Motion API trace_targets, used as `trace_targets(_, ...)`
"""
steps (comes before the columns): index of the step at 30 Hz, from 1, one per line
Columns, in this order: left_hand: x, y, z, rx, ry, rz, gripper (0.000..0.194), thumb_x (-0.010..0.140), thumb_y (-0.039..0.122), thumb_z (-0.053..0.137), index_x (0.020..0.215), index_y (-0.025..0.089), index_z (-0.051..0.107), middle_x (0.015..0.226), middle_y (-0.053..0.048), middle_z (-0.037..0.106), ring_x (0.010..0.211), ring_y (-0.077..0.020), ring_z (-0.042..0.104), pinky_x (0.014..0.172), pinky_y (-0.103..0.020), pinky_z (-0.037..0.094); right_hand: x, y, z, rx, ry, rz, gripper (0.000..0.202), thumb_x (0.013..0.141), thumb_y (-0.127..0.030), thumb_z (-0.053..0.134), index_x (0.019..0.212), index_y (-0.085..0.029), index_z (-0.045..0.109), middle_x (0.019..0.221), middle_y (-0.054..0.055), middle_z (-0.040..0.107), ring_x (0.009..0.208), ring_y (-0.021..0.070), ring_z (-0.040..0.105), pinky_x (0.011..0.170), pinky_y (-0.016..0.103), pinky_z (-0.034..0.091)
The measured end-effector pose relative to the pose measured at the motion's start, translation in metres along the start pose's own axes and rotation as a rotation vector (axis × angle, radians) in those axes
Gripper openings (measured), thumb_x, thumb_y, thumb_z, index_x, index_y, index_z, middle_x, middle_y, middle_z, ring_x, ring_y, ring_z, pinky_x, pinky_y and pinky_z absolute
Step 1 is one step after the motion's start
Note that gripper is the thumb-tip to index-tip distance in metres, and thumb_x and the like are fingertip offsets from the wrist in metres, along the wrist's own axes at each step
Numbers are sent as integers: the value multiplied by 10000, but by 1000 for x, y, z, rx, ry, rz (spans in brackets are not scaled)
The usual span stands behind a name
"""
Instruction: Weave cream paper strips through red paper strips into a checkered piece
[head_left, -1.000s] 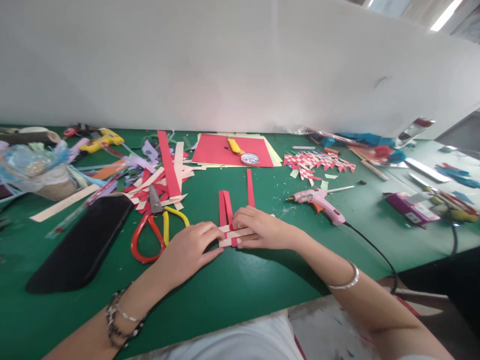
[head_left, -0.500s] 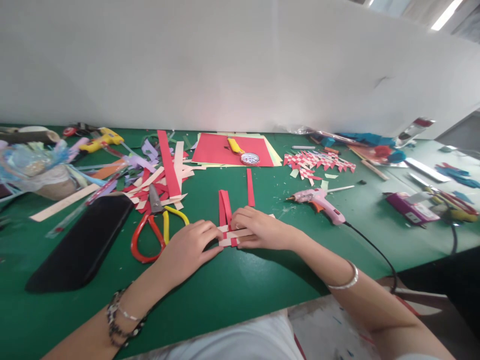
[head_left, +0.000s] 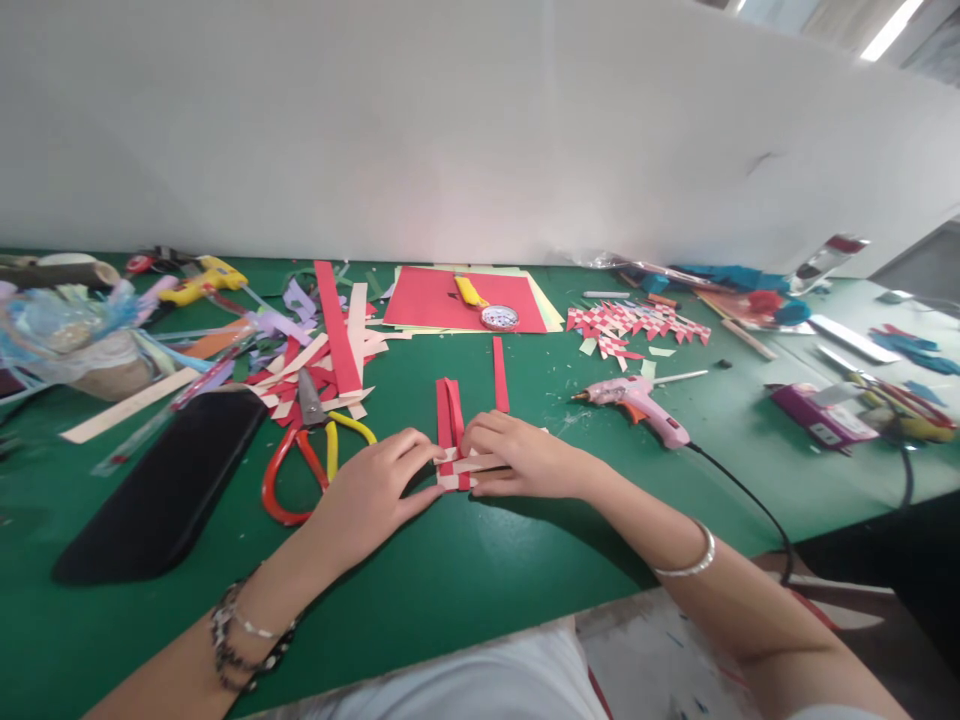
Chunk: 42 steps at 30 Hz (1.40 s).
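A plain, pale grey-white wall stands behind the far edge of the green worktop, marked by a small dark scuff toward the right. Its top edge slopes down to the right; above it, beyond the worktop's far right corner, shows a blurred strip of the room with a bright white light. Glare washes the worktop's right end to a milky green. Below its near edge, right of the middle, lies a pale surface flecked with blue, possibly floor; farther right it is nearly black.
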<state>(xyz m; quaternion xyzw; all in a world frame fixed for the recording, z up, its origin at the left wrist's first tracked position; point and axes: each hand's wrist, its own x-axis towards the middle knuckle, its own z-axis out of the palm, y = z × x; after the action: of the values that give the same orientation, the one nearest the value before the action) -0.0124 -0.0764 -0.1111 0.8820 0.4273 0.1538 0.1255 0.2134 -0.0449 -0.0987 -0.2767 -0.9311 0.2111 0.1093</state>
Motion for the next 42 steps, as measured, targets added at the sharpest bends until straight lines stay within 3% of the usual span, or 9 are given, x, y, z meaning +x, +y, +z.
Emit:
trace_targets(12,0,-1,4,-16,-41,87,174,915,293,502,976,210,642,974,-34,604,898,-196,579,757,-303,458,-1,4,5,-73,-16,-12,140,835,-267,619,929,-163,611,1060,102,552,968,201,534,836,326,452)
trace_targets(21,0,0,3,2,-50,87,197,926,302,474,994,208,634,970,-38,603,893,-192,574,744,-299,459,-5,5,-5,-59,-42,114,175,846,-296,598,947,-153,604,950,66,608,774,163,582,687,273,444)
trace_targets(35,1,0,2,-21,-62,70,194,919,297,474,996,209,629,978,-34,602,896,-191,568,757,-304,459,-5,4,-4,86,-93,257,220,835,-319,615,995,-168,616,901,54,690,754,160,611,625,228,382)
trace_targets(42,1,0,2,-27,-72,63,179,918,298,485,1003,218,621,980,-31,593,911,-195,565,764,-302,454,-4,1,-8,93,-95,290,176,917,-235,462,978,-163,611,818,35,688,693,137,590,622,224,372)
